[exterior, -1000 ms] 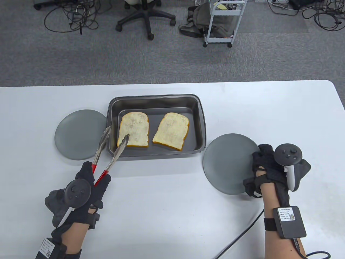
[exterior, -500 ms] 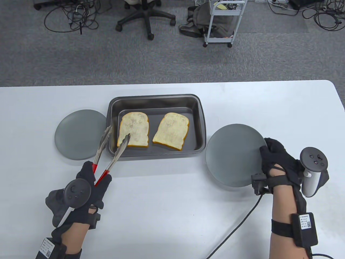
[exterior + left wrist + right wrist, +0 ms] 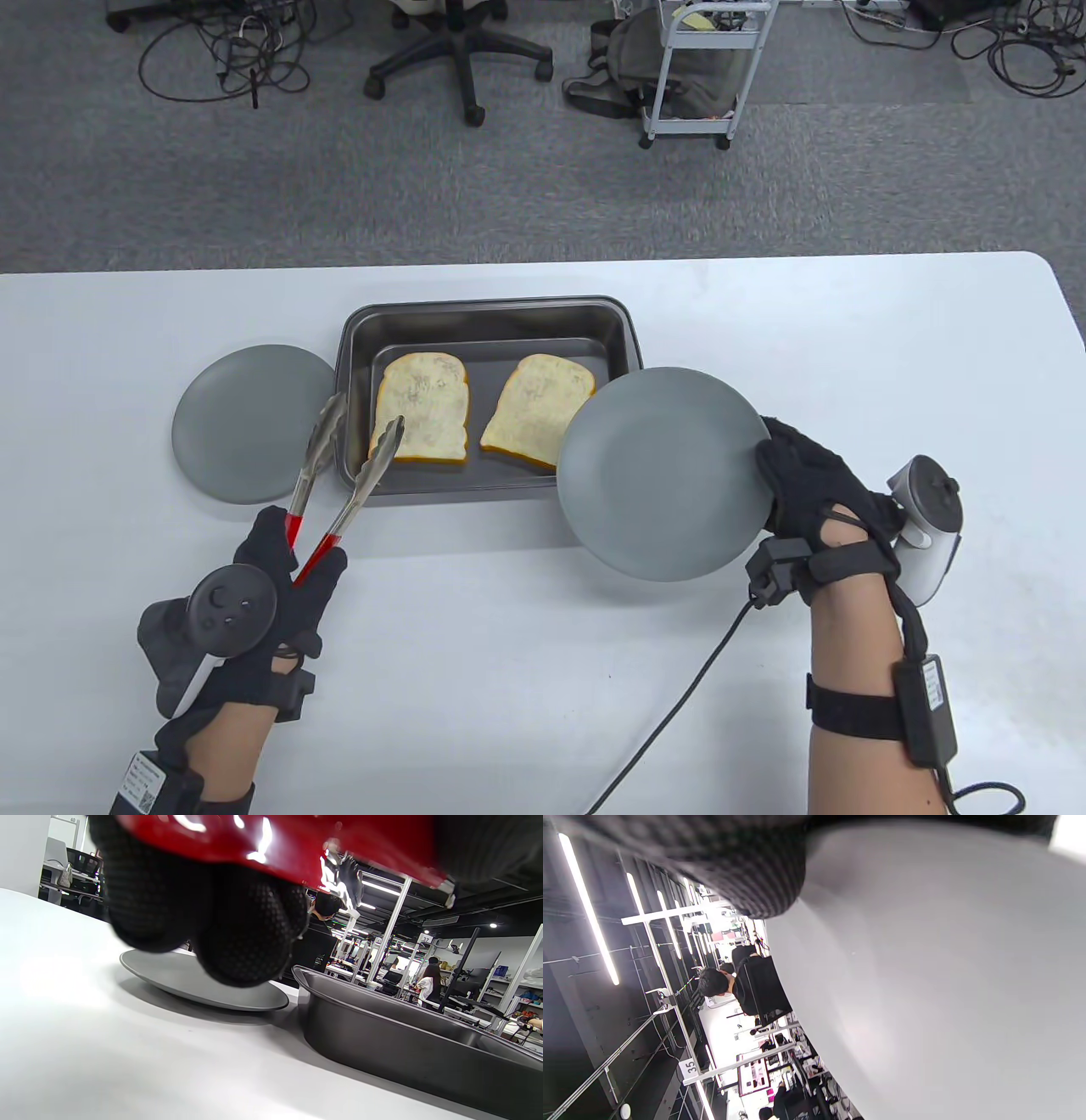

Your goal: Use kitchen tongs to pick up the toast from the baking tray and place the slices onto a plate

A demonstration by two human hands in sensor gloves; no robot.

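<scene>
Two toast slices lie in the dark baking tray (image 3: 492,318): the left slice (image 3: 422,406) and the right slice (image 3: 538,407). My left hand (image 3: 284,577) grips the red-handled tongs (image 3: 339,475), whose arms stand apart, one tip over the left slice's lower corner and the other outside the tray's left wall. My right hand (image 3: 810,488) holds a grey plate (image 3: 662,471) by its right rim, lifted off the table and overlapping the tray's right end. In the left wrist view the tray wall (image 3: 403,1031) and the other plate (image 3: 199,982) show beyond my fingers.
A second grey plate (image 3: 250,433) lies left of the tray. A black cable (image 3: 679,705) runs over the table near my right forearm. Beyond the far table edge stand an office chair (image 3: 458,51) and a white cart (image 3: 700,76).
My right hand has picked the plate up off the table and carried it left, over the tray's right end. The tongs have shifted slightly toward me and to the left.
</scene>
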